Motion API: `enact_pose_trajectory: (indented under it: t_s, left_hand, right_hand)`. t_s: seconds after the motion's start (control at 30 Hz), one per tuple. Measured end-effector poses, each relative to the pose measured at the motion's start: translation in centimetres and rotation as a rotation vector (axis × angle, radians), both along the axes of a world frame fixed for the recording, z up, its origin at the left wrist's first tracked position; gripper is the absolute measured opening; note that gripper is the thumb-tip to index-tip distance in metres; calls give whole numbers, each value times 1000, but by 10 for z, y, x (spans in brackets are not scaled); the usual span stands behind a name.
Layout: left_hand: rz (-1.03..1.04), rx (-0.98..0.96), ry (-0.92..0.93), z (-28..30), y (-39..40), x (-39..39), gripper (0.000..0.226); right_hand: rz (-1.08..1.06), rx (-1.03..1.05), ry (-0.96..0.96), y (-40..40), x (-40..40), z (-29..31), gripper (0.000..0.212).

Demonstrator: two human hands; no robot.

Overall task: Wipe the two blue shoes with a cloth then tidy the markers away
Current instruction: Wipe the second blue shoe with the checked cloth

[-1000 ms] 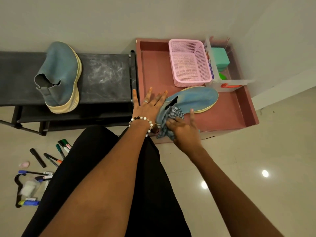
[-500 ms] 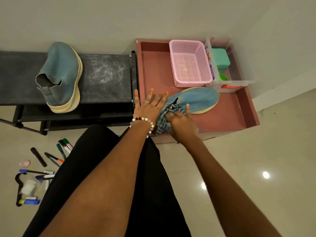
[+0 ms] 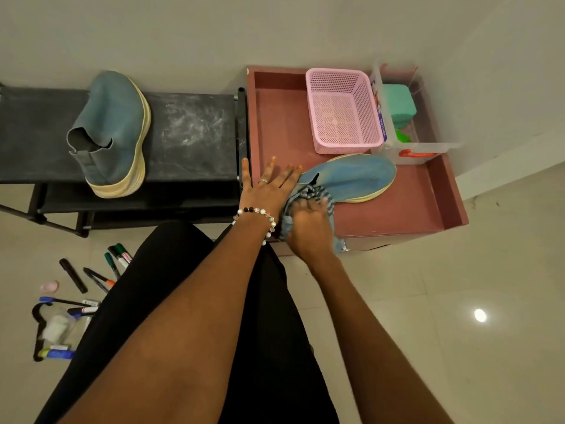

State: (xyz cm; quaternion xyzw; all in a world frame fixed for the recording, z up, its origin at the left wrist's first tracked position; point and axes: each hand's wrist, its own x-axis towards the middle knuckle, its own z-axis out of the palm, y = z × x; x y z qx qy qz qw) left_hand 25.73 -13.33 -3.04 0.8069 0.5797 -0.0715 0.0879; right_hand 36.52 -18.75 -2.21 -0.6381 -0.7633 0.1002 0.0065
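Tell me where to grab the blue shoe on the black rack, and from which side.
Grip the blue shoe on the black rack at its ankle collar, coming from the near, front edge of the rack. It lies on its side with the open collar and elastic panel facing you and the thick pale sole turned right, so fingers could probably hook inside the opening.

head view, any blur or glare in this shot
Head view: the right hand and cloth on the shoe look motion-smeared; a lamp glare spot shines on the floor tiles; the wide lens bends the edges.
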Motion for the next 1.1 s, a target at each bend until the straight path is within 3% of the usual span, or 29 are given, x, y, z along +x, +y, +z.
enact_pose_trajectory:
  t_s: [0.07,0.13,0.23,0.33,0.47,0.57,0.7,0.8,0.9,1.0,1.1]
  left_hand:
    - [6,-3,9,2,-1,0,77]
    - [3,-4,13,4,-2,2,87]
    - [5,-12,20,5,-2,2,102]
    - [3,-16,24,6,-3,2,99]
    - [7,5,9,5,-3,2,79]
    - [7,-4,6,3,-2,3,87]
    - [8,-8,13,6,-4,4,98]
    - [12,12,-4,4,-3,4,82]
    - [19,2,-15,1,-2,4,66]
    - [26,1,-8,5,-3,7,83]
    - [28,2,9,8,-4,7,95]
  right_hand:
    - [-29,-29,121,-3,-9,-1,41]
    - [86,-31,202,-10,13,0,36]
    - [194,-82,-1,-16,52,10,45]
    - [51,-110,-152,-1,37,17,41]
    - [4,-154,-17,6,-4,16,47]
    - [138,-166,96,-14,27,17,49]
    - [117,-107,-143,-12,46,17,49]
    - [-6,-100,-167,2,5,17,41]
    - [-2,-90,-29,0,-11,7,42]
    - [98,-44,123,-11,26,3,37]
    - [36,-30,-59,-13,42,6,42]
